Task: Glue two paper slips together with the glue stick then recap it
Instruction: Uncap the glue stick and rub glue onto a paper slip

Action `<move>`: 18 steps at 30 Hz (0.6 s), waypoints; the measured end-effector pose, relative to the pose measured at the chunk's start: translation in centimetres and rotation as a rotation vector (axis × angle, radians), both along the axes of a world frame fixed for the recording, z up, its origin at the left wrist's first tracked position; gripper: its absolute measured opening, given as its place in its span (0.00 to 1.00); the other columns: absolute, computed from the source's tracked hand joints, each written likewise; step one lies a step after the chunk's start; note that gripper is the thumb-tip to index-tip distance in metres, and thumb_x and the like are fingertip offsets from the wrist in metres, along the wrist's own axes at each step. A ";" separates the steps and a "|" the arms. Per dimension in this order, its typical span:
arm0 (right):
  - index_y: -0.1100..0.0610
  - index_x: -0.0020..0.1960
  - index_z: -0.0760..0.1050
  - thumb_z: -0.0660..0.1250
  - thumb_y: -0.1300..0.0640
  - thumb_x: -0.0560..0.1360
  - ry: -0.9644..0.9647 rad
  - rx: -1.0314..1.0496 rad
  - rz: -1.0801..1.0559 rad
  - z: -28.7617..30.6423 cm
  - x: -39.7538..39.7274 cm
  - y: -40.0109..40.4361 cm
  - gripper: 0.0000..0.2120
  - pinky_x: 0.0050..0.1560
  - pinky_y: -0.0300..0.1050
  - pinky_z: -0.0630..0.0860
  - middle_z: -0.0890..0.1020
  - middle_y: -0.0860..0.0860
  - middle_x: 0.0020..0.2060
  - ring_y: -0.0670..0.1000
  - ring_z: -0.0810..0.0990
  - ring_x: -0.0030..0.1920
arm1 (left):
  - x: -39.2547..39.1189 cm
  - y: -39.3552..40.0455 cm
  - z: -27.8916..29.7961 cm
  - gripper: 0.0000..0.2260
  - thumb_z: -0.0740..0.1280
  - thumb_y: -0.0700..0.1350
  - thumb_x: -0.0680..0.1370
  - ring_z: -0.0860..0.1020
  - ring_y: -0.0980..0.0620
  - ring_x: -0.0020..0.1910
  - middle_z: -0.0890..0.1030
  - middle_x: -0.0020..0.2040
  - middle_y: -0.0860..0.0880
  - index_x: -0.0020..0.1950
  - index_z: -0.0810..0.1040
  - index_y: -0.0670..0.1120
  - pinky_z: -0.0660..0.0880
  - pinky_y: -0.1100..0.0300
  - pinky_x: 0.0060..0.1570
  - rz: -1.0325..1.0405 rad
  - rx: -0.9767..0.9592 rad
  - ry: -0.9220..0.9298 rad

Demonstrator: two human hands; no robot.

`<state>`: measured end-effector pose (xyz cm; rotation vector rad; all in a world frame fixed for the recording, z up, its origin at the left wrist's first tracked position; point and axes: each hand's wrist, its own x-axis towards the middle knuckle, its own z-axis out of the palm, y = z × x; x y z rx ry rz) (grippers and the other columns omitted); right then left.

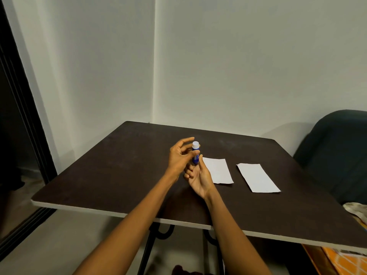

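Observation:
A blue glue stick [195, 155] with its white cap [195, 144] on stands upright above the dark table [119, 165], held between both hands. My left hand [178, 158] pinches its upper body with the thumb across the front and a fingertip behind, the index finger raised. My right hand [199, 178], palm up, curls its fingers round the stick's lower end. Two white paper slips lie flat on the table: the left slip [219, 172] just right of my hands, partly hidden by my right hand, and the right slip [257, 178] apart from it.
The table stands against a pale wall corner. A dark upholstered chair [337, 151] sits at the right, with cloth [355, 210] and an orange patterned thing [345, 261] below the table's right edge. A dark door frame [21, 116] runs down the left.

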<state>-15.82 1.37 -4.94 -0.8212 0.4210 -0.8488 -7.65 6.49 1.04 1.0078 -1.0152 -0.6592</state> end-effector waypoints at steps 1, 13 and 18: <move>0.56 0.57 0.75 0.55 0.45 0.80 -0.050 0.005 -0.003 -0.1 -0.2 0.1 0.18 0.36 0.39 0.73 0.76 0.51 0.35 0.46 0.74 0.34 | 0.2 0.0 0.2 0.20 0.70 0.32 0.71 0.80 0.55 0.51 0.81 0.53 0.47 0.61 0.75 0.44 0.79 0.67 0.48 0.008 -0.002 0.015; 0.56 0.53 0.74 0.52 0.47 0.81 -0.059 0.005 -0.026 1.8 -0.8 1.4 0.16 0.28 0.37 0.69 0.73 0.50 0.29 0.45 0.69 0.27 | 0.1 0.4 1.3 0.20 0.71 0.34 0.71 0.81 0.54 0.52 0.81 0.54 0.47 0.61 0.75 0.46 0.79 0.63 0.51 -0.021 -0.007 0.036; 0.55 0.33 0.70 0.51 0.43 0.81 0.008 -0.001 -0.086 2.2 -1.5 1.7 0.24 0.19 0.36 0.60 0.66 0.48 0.20 0.44 0.62 0.20 | -0.7 0.1 1.2 0.19 0.71 0.35 0.72 0.81 0.58 0.51 0.82 0.51 0.50 0.58 0.75 0.51 0.79 0.67 0.46 -0.095 -0.002 0.007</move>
